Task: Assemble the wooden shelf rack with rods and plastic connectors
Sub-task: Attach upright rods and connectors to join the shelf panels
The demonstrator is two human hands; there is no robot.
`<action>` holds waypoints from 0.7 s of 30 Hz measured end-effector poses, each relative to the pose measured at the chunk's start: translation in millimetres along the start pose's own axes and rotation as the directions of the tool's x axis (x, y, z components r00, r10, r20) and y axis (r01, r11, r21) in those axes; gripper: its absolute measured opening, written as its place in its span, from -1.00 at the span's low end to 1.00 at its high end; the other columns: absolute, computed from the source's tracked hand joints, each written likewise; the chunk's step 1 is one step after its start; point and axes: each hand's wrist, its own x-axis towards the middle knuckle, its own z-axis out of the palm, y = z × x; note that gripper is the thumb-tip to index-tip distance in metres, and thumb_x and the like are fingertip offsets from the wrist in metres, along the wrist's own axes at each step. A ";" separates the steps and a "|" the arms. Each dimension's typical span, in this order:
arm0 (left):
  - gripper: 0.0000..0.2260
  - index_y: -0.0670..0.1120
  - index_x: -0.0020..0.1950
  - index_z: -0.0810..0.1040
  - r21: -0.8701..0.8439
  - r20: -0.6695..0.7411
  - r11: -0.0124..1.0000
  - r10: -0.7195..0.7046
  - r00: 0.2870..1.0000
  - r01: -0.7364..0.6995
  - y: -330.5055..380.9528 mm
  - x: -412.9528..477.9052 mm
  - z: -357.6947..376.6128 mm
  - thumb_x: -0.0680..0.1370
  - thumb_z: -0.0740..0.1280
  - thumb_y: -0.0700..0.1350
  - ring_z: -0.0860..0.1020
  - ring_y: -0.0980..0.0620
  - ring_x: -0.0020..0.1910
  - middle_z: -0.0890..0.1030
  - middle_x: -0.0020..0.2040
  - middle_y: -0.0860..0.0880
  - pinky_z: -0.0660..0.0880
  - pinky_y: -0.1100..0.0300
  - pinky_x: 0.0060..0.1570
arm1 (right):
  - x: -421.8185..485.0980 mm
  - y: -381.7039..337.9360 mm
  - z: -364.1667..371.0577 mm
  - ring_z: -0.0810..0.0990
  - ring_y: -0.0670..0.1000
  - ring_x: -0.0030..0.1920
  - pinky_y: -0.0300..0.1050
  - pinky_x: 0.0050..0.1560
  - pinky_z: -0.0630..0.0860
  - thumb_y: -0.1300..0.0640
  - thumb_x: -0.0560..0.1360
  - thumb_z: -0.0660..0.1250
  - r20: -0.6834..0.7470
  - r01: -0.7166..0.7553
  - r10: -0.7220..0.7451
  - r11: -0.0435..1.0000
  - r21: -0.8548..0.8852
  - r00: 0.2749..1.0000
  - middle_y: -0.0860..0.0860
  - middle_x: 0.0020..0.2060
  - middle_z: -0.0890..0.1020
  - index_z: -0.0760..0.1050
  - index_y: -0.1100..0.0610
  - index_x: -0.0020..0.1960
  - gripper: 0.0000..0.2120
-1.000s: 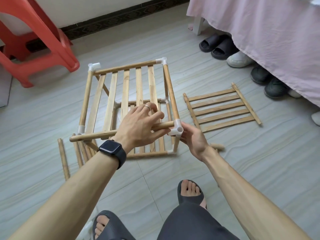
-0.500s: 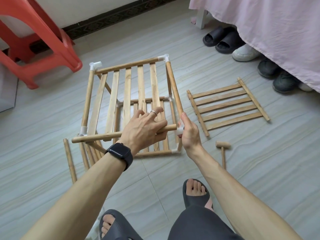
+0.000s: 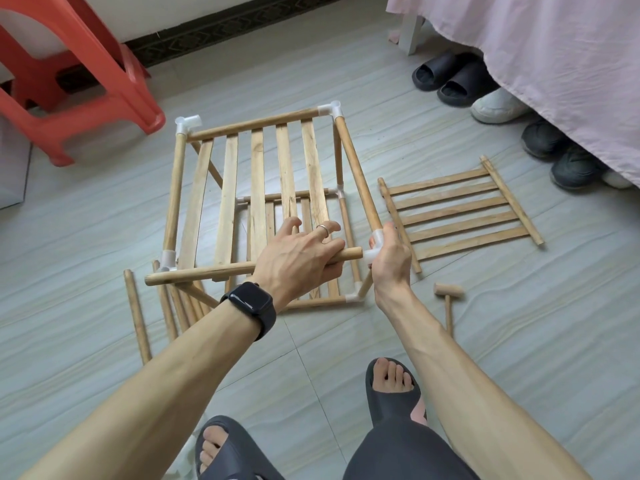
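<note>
1. The left hand (image 3: 301, 263) curls around the front rod (image 3: 207, 273). Just to its right, the right hand (image 3: 391, 261) clasps the white corner connector (image 3: 375, 237).
2. Line the rod up with the socket, brace the connector and push straight in.
3. Left of the left hand, the rod's free end overshoots the rack's other front connector (image 3: 168, 259), which probably needs seating next.

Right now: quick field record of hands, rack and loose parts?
left grip: holds front rod
right grip: holds corner connector
rod ends: right end at that connector's mouth, left end free
rack: partly built, slatted top, on floor
loose: slat panel, mallet, spare rods
</note>
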 end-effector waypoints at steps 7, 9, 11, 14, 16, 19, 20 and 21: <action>-0.63 -0.01 0.09 0.49 -0.047 -0.024 0.998 -0.039 0.999 0.038 14.1 3.8 -3.6 0.69 0.02 0.20 0.63 -0.04 -0.22 0.57 0.26 0.04 0.25 -0.11 0.33 | 7.2 -8.5 -6.0 0.28 -0.13 -0.50 -0.22 -0.47 0.25 -0.10 0.59 0.13 -0.010 0.057 -0.058 0.994 -0.090 0.998 -0.14 -0.50 0.32 0.30 -0.05 -0.50 -0.52; -0.60 0.00 0.13 0.49 -0.150 -0.019 0.988 -0.031 0.999 0.027 18.6 6.1 -7.1 0.67 0.02 0.25 0.63 -0.02 -0.09 0.52 0.33 0.05 0.27 -0.10 0.32 | 13.5 -10.0 -15.8 0.54 -0.14 -0.25 -0.18 -0.21 0.50 -0.22 0.58 0.15 0.012 0.052 -0.051 0.993 -0.108 0.999 -0.13 -0.28 0.58 0.61 -0.05 -0.27 -0.58; -0.55 0.04 0.26 0.48 -0.235 -0.050 0.972 -0.026 0.998 0.013 12.0 0.3 -15.0 0.64 0.02 0.30 0.60 0.01 0.07 0.46 0.41 0.03 0.36 -0.03 0.27 | 17.6 -14.2 -23.2 0.59 0.03 0.12 0.01 0.17 0.52 -0.29 0.59 0.15 0.005 0.049 -0.049 0.986 -0.161 0.999 -0.01 0.08 0.65 0.66 0.06 0.14 -0.50; -0.43 0.07 0.44 0.40 -0.275 -0.080 0.958 -0.101 0.992 0.076 -19.3 -20.9 -24.1 0.60 0.02 0.39 0.50 0.02 0.24 0.40 0.48 0.00 0.41 0.01 0.22 | 18.5 -20.4 -30.1 0.57 0.09 0.09 0.02 0.08 0.48 -0.28 0.63 0.13 0.041 0.131 -0.125 0.940 -0.314 0.991 0.00 0.04 0.64 0.59 0.02 0.00 -0.57; -0.45 0.04 0.45 0.40 -0.237 -0.095 0.936 -0.288 0.953 0.260 -45.1 -38.1 -24.0 0.62 0.04 0.35 0.47 -0.02 0.30 0.41 0.46 -0.02 0.43 -0.03 0.24 | 13.7 -25.7 -32.0 0.57 0.10 -0.01 -0.10 -0.15 0.42 -0.21 0.66 0.14 0.071 0.222 -0.212 0.879 -0.423 0.975 -0.04 -0.14 0.59 0.48 0.03 -0.08 -0.64; -0.51 -0.05 0.44 0.37 -0.207 -0.016 0.687 -0.714 0.700 0.696 -79.2 -66.6 -20.5 0.61 0.18 0.21 0.46 -0.14 0.30 0.46 0.39 -0.11 0.46 -0.10 0.20 | -2.4 -37.1 -27.6 0.52 0.07 0.05 -0.12 -0.03 0.39 -0.09 0.66 0.17 0.096 0.482 -0.520 0.686 -0.545 0.849 0.00 -0.04 0.57 0.48 0.12 0.06 -0.71; -0.48 -0.08 0.44 0.34 -0.249 0.076 0.533 -0.822 0.565 0.808 -87.7 -77.2 -16.9 0.60 0.20 0.22 0.46 -0.19 0.28 0.45 0.37 -0.15 0.45 -0.12 0.19 | -13.6 -43.0 -21.4 0.48 0.05 0.07 -0.07 0.05 0.37 -0.09 0.65 0.18 0.141 0.596 -0.644 0.573 -0.563 0.752 -0.01 -0.01 0.56 0.49 0.13 0.09 -0.71; -0.43 -0.11 0.44 0.30 -0.309 0.198 0.367 -0.877 0.437 0.877 -93.5 -87.2 -12.7 0.59 0.19 0.25 0.48 -0.24 0.27 0.46 0.35 -0.19 0.45 -0.13 0.20 | -26.2 -48.6 -12.8 0.46 0.04 0.07 -0.02 0.10 0.37 -0.11 0.63 0.18 0.219 0.701 -0.735 0.447 -0.556 0.642 -0.01 0.00 0.56 0.50 0.11 0.10 -0.69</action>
